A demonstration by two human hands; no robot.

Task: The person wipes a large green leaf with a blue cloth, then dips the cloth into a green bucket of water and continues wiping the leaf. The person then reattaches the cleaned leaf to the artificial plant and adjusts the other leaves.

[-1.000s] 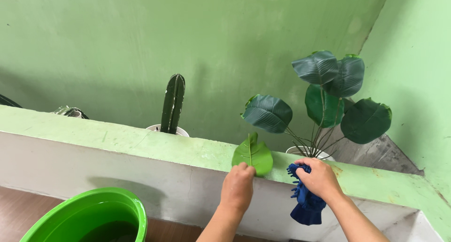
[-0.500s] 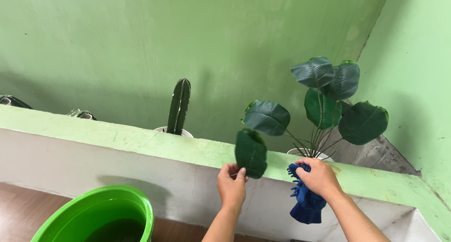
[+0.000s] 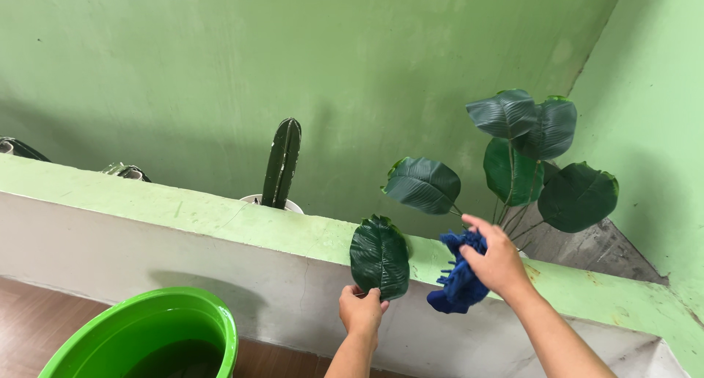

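head view | left hand (image 3: 361,310) pinches base of dark green leaf (image 3: 380,257), blade upright above fingers, against ledge (image 3: 220,220) | right hand (image 3: 497,262) closed around blue cloth (image 3: 458,280), just right of leaf | green basin (image 3: 147,338) lower left of left hand

I see the leaf (image 3: 379,257) pinched in my left hand (image 3: 361,310) as dark green with a slight waxy sheen and ribbed veins, plastic-looking. The blue cloth (image 3: 458,279) in my right hand (image 3: 500,262) is soft and shaggy, with thick chenille-like nubs, matt. The ledge (image 3: 220,220) has a chalky, matt green painted top, scuffed in places, over a rough whitish plaster face. The green basin (image 3: 150,334) is smooth, glossy plastic. The wall (image 3: 220,70) is matt, unevenly painted.
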